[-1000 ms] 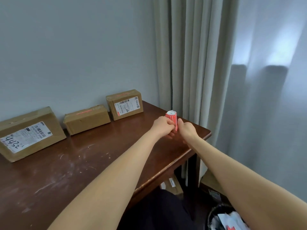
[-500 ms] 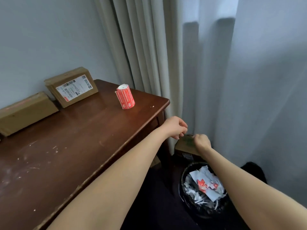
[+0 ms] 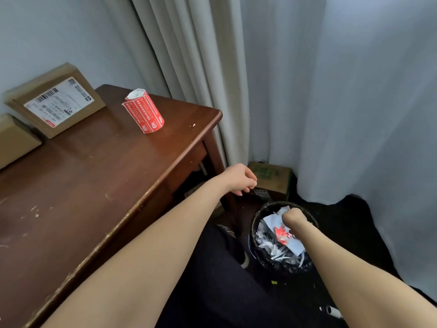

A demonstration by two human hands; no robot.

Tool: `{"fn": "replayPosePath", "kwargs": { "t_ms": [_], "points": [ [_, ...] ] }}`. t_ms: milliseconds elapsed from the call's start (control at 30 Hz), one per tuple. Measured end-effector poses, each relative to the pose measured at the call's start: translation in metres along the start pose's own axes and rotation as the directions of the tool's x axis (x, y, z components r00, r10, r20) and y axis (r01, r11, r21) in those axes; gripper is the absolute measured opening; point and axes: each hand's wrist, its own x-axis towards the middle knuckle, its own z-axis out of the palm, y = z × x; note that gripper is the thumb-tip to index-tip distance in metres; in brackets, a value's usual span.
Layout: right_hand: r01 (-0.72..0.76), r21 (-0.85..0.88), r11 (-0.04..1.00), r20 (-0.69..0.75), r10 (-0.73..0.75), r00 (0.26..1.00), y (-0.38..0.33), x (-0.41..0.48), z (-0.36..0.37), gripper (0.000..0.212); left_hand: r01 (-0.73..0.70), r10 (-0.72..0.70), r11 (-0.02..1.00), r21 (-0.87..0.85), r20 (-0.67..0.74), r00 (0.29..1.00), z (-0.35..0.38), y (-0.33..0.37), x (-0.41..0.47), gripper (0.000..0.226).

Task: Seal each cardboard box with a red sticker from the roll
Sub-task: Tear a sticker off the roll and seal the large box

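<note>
The red sticker roll (image 3: 144, 112) stands upright near the table's far right corner, and neither hand touches it. Behind it to the left, a cardboard box (image 3: 56, 100) with a white shipping label leans at the wall. A second cardboard box (image 3: 14, 140) shows partly at the left edge. My left hand (image 3: 241, 177) hangs past the table's right edge, fingers loosely curled with nothing visible in them. My right hand (image 3: 293, 217) is low over the waste bin (image 3: 254, 223), its fingers pointing down and hidden behind the wrist.
The dark wooden table (image 3: 99, 185) fills the left side. The black bin on the floor holds white paper scraps and a red scrap. A small carton (image 3: 272, 178) with green print sits on the floor by the curtain (image 3: 212, 67).
Both hands let go of the roll, which stays on the table. The view swung right and down. My right hand dropped from the floor carton to over the bin.
</note>
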Motion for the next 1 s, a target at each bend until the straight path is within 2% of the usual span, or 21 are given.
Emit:
{"fn": "replayPosePath", "kwargs": {
  "t_ms": [133,267,333,533,600,733,867,1000],
  "points": [
    [0.042,-0.007,0.999,-0.017,-0.042,0.999,-0.016,0.001,-0.005,0.034,-0.016,0.016,1.000,0.004,-0.021,1.000,-0.008,0.004,-0.001,0.025],
    [0.077,-0.020,0.997,-0.068,-0.078,0.995,-0.043,-0.004,-0.010,0.012,-0.048,0.050,0.998,0.029,-0.075,0.996,-0.020,0.011,-0.006,0.023],
    [0.111,-0.039,0.993,-0.077,-0.114,0.991,-0.058,-0.007,-0.012,0.007,-0.070,0.073,0.997,0.036,-0.102,0.992,-0.027,0.013,-0.012,0.021],
    [0.271,-0.014,0.962,-0.136,-0.271,0.953,-0.119,-0.044,-0.022,0.032,-0.129,0.131,0.991,0.024,-0.197,0.972,-0.057,0.019,-0.043,0.022],
    [0.366,-0.004,0.930,-0.184,-0.361,0.914,-0.146,-0.068,-0.023,0.029,-0.156,0.153,0.988,0.002,-0.226,0.962,-0.069,0.020,-0.058,0.020],
    [0.582,-0.008,0.813,-0.293,-0.558,0.776,-0.202,-0.139,-0.017,0.015,-0.230,0.203,0.972,-0.043,-0.337,0.919,-0.102,0.013,-0.098,0.017],
    [0.653,-0.061,0.755,-0.364,-0.626,0.690,-0.226,-0.171,-0.020,0.019,-0.235,0.199,0.971,-0.040,-0.407,0.892,-0.116,0.010,-0.106,0.021],
    [0.752,-0.108,0.650,-0.338,-0.735,0.588,-0.259,-0.201,-0.005,0.018,-0.210,0.154,0.977,-0.029,-0.581,0.799,-0.143,-0.006,-0.133,0.021]
  ]
}}
